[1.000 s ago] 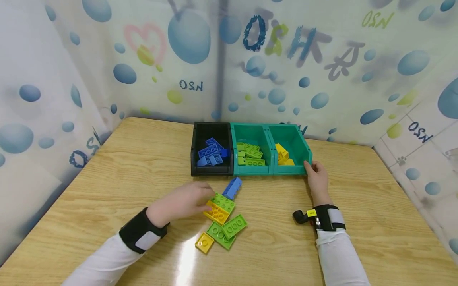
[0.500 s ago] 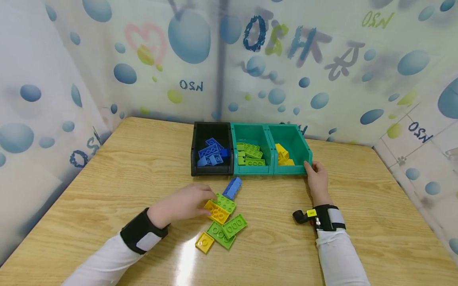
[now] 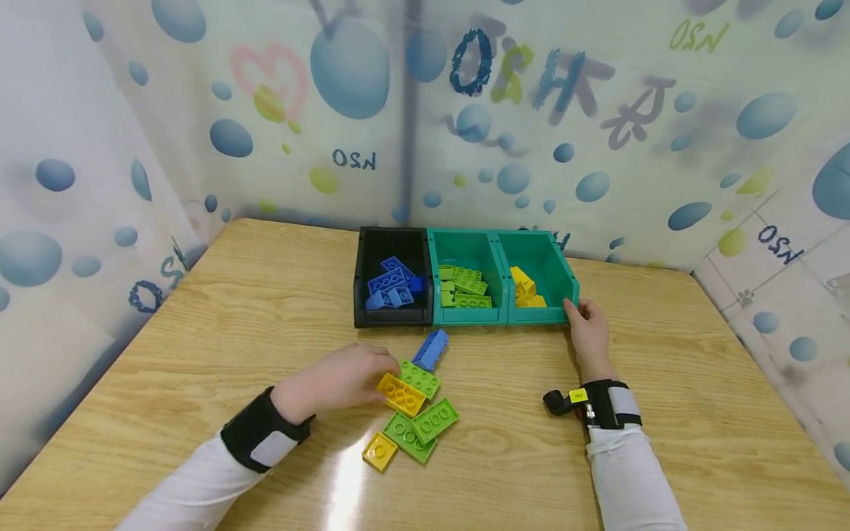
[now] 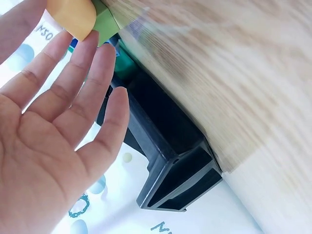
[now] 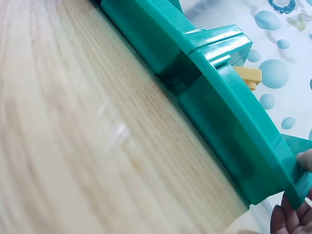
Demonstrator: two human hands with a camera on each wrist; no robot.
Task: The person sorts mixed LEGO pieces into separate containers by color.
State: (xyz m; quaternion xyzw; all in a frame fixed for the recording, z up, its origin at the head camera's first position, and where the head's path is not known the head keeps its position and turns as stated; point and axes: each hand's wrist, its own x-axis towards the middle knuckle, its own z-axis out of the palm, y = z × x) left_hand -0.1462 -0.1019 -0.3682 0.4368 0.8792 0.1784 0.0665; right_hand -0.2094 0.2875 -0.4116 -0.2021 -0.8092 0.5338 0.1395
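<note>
My left hand [image 3: 341, 376] pinches the left end of a yellow building brick [image 3: 401, 394], which lies with its hollow underside up. In the left wrist view this yellow brick [image 4: 75, 17] sits between thumb and fingertips. Close behind it is a green brick [image 3: 420, 378], and a blue brick [image 3: 431, 349] lies farther back. Two overlapping green bricks [image 3: 435, 420] and a small yellow brick [image 3: 379, 450] are nearer the front. At the right, my right hand [image 3: 588, 332] grips the front corner of the right teal bin [image 3: 543, 316], thumb inside the wall [image 5: 287, 180] and fingers outside.
Three bins stand in a row at the back of the wooden table [image 3: 285, 295]. Blue bricks [image 3: 392, 284] fill part of the black bin [image 3: 393, 318], green ones [image 3: 468, 280] the middle teal bin [image 3: 470, 316]. A few yellow bricks [image 3: 524, 287] sit in the right one.
The left hand has shifted slightly at the yellow brick, its fingers closing on the end. The green brick behind has slid a little to the right. The right hand stays at the bin corner.
</note>
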